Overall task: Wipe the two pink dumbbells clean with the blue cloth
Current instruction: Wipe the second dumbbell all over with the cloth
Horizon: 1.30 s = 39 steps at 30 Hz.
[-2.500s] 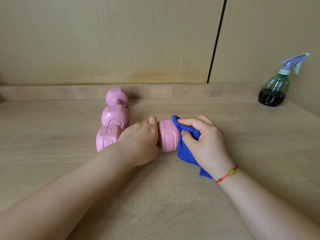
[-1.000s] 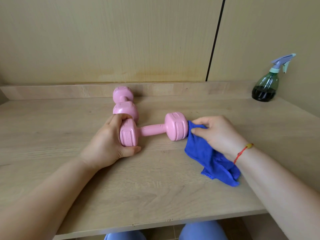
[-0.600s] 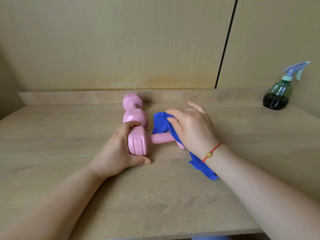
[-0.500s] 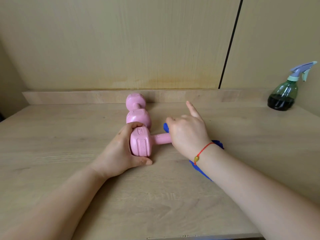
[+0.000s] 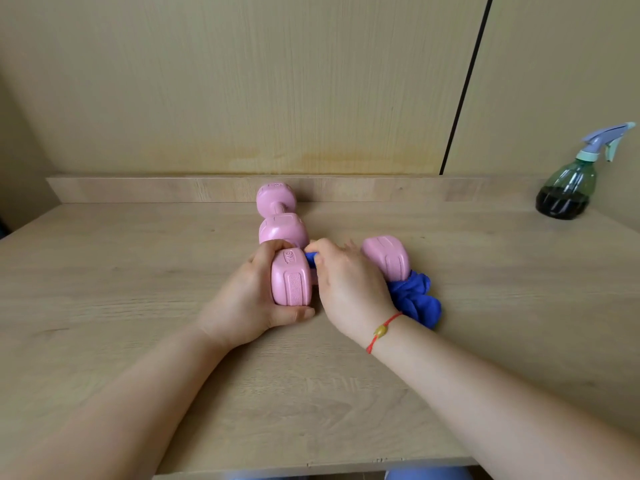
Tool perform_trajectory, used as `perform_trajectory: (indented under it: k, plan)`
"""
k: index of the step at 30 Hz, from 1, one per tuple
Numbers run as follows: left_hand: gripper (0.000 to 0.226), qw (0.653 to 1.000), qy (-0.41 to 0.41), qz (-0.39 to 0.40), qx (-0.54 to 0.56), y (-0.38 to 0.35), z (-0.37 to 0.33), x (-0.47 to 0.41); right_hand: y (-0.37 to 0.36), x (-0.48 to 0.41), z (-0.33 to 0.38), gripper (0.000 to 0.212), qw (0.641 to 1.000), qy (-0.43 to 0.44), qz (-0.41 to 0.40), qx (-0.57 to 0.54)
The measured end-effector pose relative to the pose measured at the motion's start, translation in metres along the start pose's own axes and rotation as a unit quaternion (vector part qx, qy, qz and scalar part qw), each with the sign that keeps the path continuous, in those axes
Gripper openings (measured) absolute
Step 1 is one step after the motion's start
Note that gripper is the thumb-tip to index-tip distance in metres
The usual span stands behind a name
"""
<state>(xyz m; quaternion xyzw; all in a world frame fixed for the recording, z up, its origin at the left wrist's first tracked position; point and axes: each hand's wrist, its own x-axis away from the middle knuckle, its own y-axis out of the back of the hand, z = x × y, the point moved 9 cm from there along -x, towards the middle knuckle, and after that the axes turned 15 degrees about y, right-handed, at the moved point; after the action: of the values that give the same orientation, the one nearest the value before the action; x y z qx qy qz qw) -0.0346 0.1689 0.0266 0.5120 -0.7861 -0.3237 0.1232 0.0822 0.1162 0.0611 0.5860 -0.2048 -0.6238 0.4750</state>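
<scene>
A light wooden table (image 5: 138, 271) with a low raised ledge (image 5: 138, 189) along its back edge stands against a wall of pale wood-grain panels (image 5: 242, 81), split by one dark vertical seam.

Near the middle of the table the near pink dumbbell (image 5: 292, 282) lies crosswise. The left hand (image 5: 249, 299) grips its left head, with the fingers curled over the top and the thumb underneath on the side facing the front edge. The right hand (image 5: 349, 289) is curled round the handle between the two heads and holds the blue cloth (image 5: 415, 299) wrapped there. A bit of blue shows at the fingertips, and the rest bunches on the table under and behind the right head. The handle itself is hidden by this hand.

The second pink dumbbell (image 5: 281, 218) lies lengthwise just behind the left hand, with its far head at the ledge and its near head just beside the gripped one.

A red string bracelet (image 5: 381, 331) with a yellow bead circles the right wrist. A green spray bottle (image 5: 568, 188) with dark liquid stands at the far right corner, well apart.
</scene>
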Motion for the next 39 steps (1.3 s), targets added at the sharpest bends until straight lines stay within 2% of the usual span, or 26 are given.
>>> perform_trajectory:
  k: [2, 3, 6, 8, 11, 13, 16, 18, 20, 22, 24, 26, 28, 31, 33, 36, 39]
  plan:
    - [0.094, 1.000, 0.007, 0.010, 0.004, 0.000, 0.001, 0.001, -0.001, 0.001, 0.002, 0.040, 0.990, -0.024, 0.093, -0.106]
    - [0.095, 1.000, 0.011, 0.018, 0.008, 0.000, 0.002, 0.001, 0.002, 0.002, 0.003, 0.047, 0.984, -0.004, 0.145, -0.103]
    - [0.096, 0.998, 0.031, 0.055, 0.023, 0.001, 0.007, 0.000, 0.006, 0.015, -0.003, 0.072, 0.948, 0.102, 0.294, 0.060]
    - [0.097, 0.995, 0.043, 0.083, 0.038, 0.001, 0.010, 0.000, 0.008, 0.022, -0.017, 0.076, 0.925, 0.143, 0.315, 0.157]
    - [0.096, 0.993, 0.049, 0.095, 0.048, 0.001, 0.010, 0.000, 0.006, 0.019, -0.020, 0.067, 0.912, 0.237, 0.223, 0.248]
    - [0.094, 0.993, 0.054, 0.091, 0.058, 0.001, 0.011, 0.000, 0.005, 0.014, -0.020, 0.058, 0.920, 0.258, 0.161, 0.246]
    - [0.094, 0.992, 0.062, 0.089, 0.071, 0.001, 0.012, 0.000, 0.003, 0.011, -0.012, 0.056, 0.926, 0.271, 0.111, 0.237]
    - [0.095, 0.992, 0.058, 0.088, 0.075, 0.001, 0.012, 0.001, 0.015, 0.008, 0.001, 0.053, 0.936, 0.262, 0.043, 0.232]
    - [0.097, 0.991, 0.058, 0.091, 0.083, 0.001, 0.014, 0.000, 0.024, 0.006, 0.006, 0.052, 0.971, 0.200, 0.001, 0.128]
    - [0.101, 0.986, 0.066, 0.117, 0.096, -0.001, 0.016, -0.001, 0.024, 0.005, 0.005, 0.051, 0.990, 0.139, 0.003, -0.018]
    - [0.098, 0.969, 0.077, 0.179, 0.151, -0.005, 0.018, 0.000, 0.014, 0.008, 0.017, 0.055, 0.983, 0.162, 0.032, -0.080]
    - [0.085, 0.945, 0.076, 0.233, 0.216, -0.005, 0.016, 0.003, 0.000, 0.013, 0.033, 0.059, 0.969, 0.230, 0.079, -0.027]
    - [0.077, 0.919, 0.084, 0.260, 0.284, -0.002, 0.017, 0.003, -0.010, 0.013, 0.039, 0.063, 0.955, 0.275, 0.084, 0.066]
    - [0.073, 0.874, 0.112, 0.282, 0.380, -0.003, 0.023, -0.003, -0.012, 0.002, 0.040, 0.066, 0.947, 0.305, 0.046, 0.089]
    - [0.071, 0.866, 0.126, 0.277, 0.397, -0.004, 0.028, -0.006, -0.008, -0.003, 0.041, 0.061, 0.944, 0.319, -0.028, 0.072]
    - [0.069, 0.873, 0.126, 0.268, 0.388, -0.006, 0.028, -0.007, 0.002, -0.008, 0.040, 0.062, 0.951, 0.273, -0.138, 0.045]
    - [0.069, 0.870, 0.129, 0.263, 0.397, -0.007, 0.027, -0.006, 0.010, -0.015, 0.035, 0.060, 0.964, 0.190, -0.185, 0.005]
